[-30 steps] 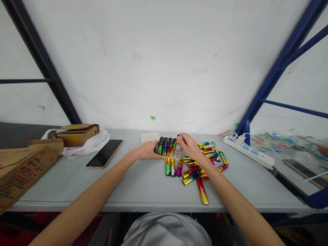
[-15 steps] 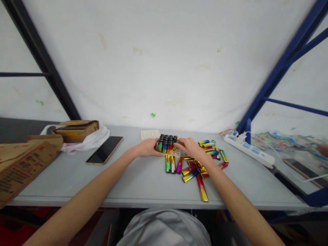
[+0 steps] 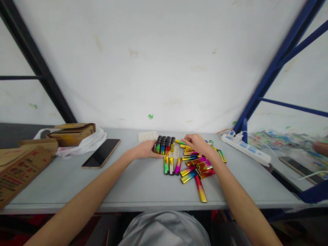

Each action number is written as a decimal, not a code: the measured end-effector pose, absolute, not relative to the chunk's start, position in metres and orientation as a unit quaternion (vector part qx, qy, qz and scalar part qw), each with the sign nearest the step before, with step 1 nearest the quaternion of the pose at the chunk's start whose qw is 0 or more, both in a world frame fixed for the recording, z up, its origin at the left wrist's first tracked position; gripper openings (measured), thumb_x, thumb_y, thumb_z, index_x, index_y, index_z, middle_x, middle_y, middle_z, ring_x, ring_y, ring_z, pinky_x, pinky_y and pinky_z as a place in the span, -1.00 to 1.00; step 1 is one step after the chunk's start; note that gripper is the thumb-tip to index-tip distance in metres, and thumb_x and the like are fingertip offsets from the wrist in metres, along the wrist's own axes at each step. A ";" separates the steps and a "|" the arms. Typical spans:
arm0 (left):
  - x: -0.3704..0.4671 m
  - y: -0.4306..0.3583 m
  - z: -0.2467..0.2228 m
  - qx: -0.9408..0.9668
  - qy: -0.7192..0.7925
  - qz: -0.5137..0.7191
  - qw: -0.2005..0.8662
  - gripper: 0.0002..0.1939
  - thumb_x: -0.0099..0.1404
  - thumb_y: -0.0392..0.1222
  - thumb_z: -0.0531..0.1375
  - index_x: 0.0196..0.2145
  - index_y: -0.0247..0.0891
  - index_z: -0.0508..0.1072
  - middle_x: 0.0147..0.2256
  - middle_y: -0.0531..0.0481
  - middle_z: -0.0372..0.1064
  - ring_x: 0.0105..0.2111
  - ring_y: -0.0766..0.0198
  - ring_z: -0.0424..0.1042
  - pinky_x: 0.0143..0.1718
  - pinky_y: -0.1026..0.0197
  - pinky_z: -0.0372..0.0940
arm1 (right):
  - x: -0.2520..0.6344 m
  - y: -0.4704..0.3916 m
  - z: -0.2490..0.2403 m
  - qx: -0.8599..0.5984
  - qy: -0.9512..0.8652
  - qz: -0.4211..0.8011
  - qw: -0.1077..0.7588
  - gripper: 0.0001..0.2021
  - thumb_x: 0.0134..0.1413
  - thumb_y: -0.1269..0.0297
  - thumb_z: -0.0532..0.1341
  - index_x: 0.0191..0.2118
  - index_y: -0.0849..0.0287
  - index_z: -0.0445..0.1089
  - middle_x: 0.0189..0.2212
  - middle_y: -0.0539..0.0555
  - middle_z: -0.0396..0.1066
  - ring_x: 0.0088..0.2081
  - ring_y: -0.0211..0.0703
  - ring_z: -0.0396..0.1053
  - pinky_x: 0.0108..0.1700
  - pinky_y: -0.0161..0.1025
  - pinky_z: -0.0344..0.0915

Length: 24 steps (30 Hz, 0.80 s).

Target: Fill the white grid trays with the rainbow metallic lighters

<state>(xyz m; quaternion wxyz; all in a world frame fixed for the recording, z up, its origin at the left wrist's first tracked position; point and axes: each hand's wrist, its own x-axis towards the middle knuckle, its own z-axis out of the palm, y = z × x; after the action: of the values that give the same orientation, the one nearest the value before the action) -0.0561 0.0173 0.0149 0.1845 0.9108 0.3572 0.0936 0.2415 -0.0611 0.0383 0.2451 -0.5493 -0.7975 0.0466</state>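
Observation:
Metallic-coloured lighters (image 3: 165, 145) with black tops stand upright in rows in a pale tray (image 3: 175, 153), whose near right part shows bare cells. My left hand (image 3: 147, 149) is wrapped round the left side of this block, thumb along the front. My right hand (image 3: 195, 142) is over the back of a loose lighter pile, its fingertips closed at the green end of a yellow-green lighter (image 3: 179, 141). More loose lighters (image 3: 189, 176) lie below it in a heap. In front of the tray, a green lighter (image 3: 166, 165) lies beside a whitish one and a magenta one.
Behind the left hand lies another white tray (image 3: 148, 135). A phone (image 3: 101, 153), a white bag (image 3: 101, 136) and cardboard boxes (image 3: 28, 167) are at left. At right are a power strip (image 3: 246, 149), another phone (image 3: 301, 169) and part of another person's hand (image 3: 320, 148).
My right hand has moved right, away from the upright lighters and onto the loose pile. My left hand stays at the tray's left side. The view has shifted slightly.

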 end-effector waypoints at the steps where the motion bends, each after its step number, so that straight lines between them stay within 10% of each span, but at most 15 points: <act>1: -0.056 0.017 0.015 0.910 0.359 0.092 0.184 -0.30 0.06 0.38 0.30 -0.05 -0.25 0.45 -0.27 -0.05 0.55 -0.32 0.08 0.48 -0.38 0.21 0.21 | 0.246 -0.062 0.041 -0.554 -0.792 0.057 0.251 -0.64 0.36 0.07 0.14 -0.29 0.24 0.51 -0.40 0.12 0.54 -0.39 -0.17 0.40 -0.29 -0.28 0.22; 7: -0.055 0.015 0.021 0.917 0.340 0.102 0.183 -0.32 0.06 0.35 0.32 -0.09 -0.26 0.47 -0.31 -0.04 0.54 -0.33 0.09 0.49 -0.38 0.22 0.23 | 0.221 -0.086 0.052 -0.448 -0.845 0.234 0.175 -0.66 0.20 -0.04 0.29 -0.23 0.18 0.51 -0.43 0.04 0.53 -0.40 -0.17 0.45 -0.32 -0.30 0.29; 15: -0.066 0.022 0.025 0.913 0.334 0.121 0.202 -0.31 0.07 0.28 0.33 0.01 -0.25 0.49 -0.13 -0.06 0.58 -0.16 0.02 0.52 -0.17 0.19 0.35 | 0.189 -0.102 0.041 -0.350 -0.913 0.180 0.104 -0.44 -0.10 -0.04 0.49 0.00 0.10 0.47 0.00 0.12 0.42 0.00 0.01 0.40 0.08 -0.13 0.30; 24: -0.071 0.028 0.020 0.906 0.343 0.125 0.214 -0.29 0.06 0.26 0.34 0.05 -0.25 0.48 -0.09 -0.07 0.57 -0.16 0.04 0.53 -0.17 0.19 0.36 | 0.183 -0.104 0.038 -0.334 -0.924 0.151 0.111 -0.78 0.14 0.25 0.35 -0.10 0.16 0.47 -0.05 0.14 0.45 -0.01 -0.03 0.42 0.10 -0.14 0.31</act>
<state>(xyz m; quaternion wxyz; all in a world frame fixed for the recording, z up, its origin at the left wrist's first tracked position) -0.0712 0.0278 0.0202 0.2142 0.9061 0.3429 0.1246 0.1833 -0.1040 0.0377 0.1111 -0.3336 -0.9238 0.1512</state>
